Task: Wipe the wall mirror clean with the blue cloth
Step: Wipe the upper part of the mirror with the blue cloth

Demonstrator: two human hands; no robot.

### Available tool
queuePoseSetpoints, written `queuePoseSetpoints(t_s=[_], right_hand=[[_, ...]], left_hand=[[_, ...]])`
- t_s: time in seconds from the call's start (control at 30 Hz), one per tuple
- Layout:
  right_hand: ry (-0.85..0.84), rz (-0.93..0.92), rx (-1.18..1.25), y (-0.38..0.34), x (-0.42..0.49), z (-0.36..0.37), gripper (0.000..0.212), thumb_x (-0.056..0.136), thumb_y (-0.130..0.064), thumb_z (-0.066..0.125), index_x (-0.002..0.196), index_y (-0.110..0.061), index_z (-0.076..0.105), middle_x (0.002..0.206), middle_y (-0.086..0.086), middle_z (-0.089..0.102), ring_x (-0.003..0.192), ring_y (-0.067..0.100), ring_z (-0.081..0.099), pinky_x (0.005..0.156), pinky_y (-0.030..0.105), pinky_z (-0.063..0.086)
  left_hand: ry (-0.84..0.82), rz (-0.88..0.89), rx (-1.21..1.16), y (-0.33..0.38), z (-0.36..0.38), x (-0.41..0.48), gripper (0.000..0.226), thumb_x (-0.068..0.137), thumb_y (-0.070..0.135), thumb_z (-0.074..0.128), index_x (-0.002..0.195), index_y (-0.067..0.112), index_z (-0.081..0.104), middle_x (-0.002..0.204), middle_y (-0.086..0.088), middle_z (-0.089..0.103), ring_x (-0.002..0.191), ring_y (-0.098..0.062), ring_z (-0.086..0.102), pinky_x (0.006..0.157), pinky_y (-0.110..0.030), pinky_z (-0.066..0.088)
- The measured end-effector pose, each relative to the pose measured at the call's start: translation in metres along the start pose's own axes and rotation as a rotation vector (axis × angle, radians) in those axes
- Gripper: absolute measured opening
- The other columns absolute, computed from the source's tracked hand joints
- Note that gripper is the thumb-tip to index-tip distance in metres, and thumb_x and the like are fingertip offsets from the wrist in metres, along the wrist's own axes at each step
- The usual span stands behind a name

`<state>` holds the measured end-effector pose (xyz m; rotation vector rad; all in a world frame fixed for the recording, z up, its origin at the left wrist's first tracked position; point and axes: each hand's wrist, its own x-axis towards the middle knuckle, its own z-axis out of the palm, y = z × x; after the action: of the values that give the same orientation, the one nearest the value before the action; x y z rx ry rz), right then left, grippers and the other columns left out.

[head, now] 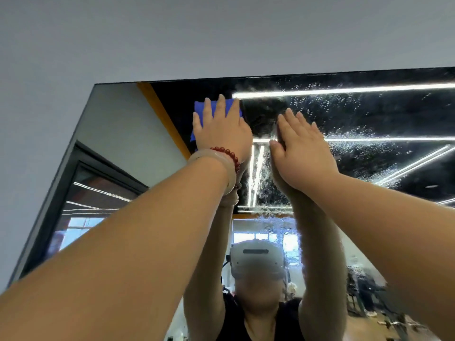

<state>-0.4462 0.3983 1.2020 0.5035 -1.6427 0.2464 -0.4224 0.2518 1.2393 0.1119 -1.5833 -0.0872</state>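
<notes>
A plain, matte pale-grey wall [172, 33] fills the upper half of the view, and on it hangs the wall mirror [369, 114], a large flat rectangle with a thin dark edge, seen from below at a steep angle. Its glossy glass is speckled with fine white droplets [344, 134] and smeared streaks across the right and centre, while the left part looks clearer. The glass reflects long bright light strips [344, 91] on a dark ceiling, a slanting orange band [165, 116], a dark-framed doorway [98, 183] and a cluttered room low at the right. Two bare forearms reach up from the bottom corners and cover much of the lower glass. A person in a dark sleeveless top, wearing a smooth grey headset [256, 259], is reflected between them. The left hand [221, 134] lies flat with fingers straight and spread, pressing the blue cloth [200, 110] against the glass just beneath the mirror's top edge, left of centre. The cloth is a soft, folded, deep-blue square, mostly hidden under that hand, with its edges showing above the fingertips and along the little-finger side. The right hand [302, 153] holds nothing; its palm and straight fingers rest on the wet glass just beside the left hand. On the left wrist sit a smooth pale bangle [221, 166] and a string of round dark-red beads [227, 153].
</notes>
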Motion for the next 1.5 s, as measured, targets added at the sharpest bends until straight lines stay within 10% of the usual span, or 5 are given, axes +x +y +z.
queuePoseSetpoints(t_s=[0.83, 1.0, 1.17, 1.33, 1.5], right_hand=[[-0.002, 0.030, -0.103, 0.059, -0.048, -0.013, 0.061, 0.103, -0.044, 0.019, 0.157, -0.016, 0.009, 0.164, 0.003, 0.003, 0.151, 0.020, 0.000, 0.120, 0.038, -0.001], [-0.024, 0.043, -0.112, 0.059, -0.047, -0.010, 0.061, 0.104, -0.045, 0.019, 0.157, -0.019, 0.004, 0.164, -0.002, -0.003, 0.150, 0.016, -0.005, 0.121, 0.036, -0.004], [-0.011, 0.039, -0.121, 0.060, -0.044, -0.008, 0.061, 0.103, -0.046, 0.018, 0.157, -0.020, 0.004, 0.164, -0.002, -0.003, 0.150, 0.015, -0.005, 0.121, 0.036, -0.004], [-0.012, 0.045, -0.129, 0.060, -0.046, -0.008, 0.061, 0.103, -0.047, 0.016, 0.157, -0.021, 0.005, 0.164, -0.003, -0.003, 0.150, 0.015, -0.005, 0.120, 0.034, -0.004], [0.005, 0.042, -0.108, 0.061, -0.046, -0.008, 0.071, 0.093, -0.051, 0.009, 0.157, -0.020, 0.008, 0.164, -0.002, 0.001, 0.150, 0.016, -0.002, 0.119, 0.034, -0.004]], left_hand=[[-0.046, 0.406, 0.038, 0.046, 0.008, -0.067, 0.051, 0.102, 0.039, 0.024, 0.152, 0.038, 0.016, 0.162, 0.008, 0.009, 0.149, -0.019, 0.000, 0.119, -0.045, -0.002], [-0.035, -0.040, -0.018, 0.036, 0.008, -0.043, 0.052, 0.103, 0.038, 0.022, 0.153, 0.036, 0.011, 0.163, 0.006, 0.002, 0.149, -0.023, -0.008, 0.118, -0.048, -0.007], [-0.049, 0.448, 0.052, 0.034, 0.009, -0.049, 0.052, 0.102, 0.042, 0.024, 0.153, 0.038, 0.013, 0.163, 0.008, 0.005, 0.149, -0.020, -0.003, 0.118, -0.047, -0.004], [-0.049, 0.058, -0.003, 0.037, 0.009, -0.048, 0.054, 0.102, 0.041, 0.021, 0.154, 0.034, 0.009, 0.163, 0.005, 0.001, 0.149, -0.025, -0.009, 0.118, -0.050, -0.007], [-0.060, 0.454, 0.018, 0.053, 0.015, -0.067, 0.052, 0.102, 0.042, 0.023, 0.152, 0.039, 0.015, 0.163, 0.008, 0.006, 0.149, -0.021, -0.004, 0.119, -0.049, -0.005]])
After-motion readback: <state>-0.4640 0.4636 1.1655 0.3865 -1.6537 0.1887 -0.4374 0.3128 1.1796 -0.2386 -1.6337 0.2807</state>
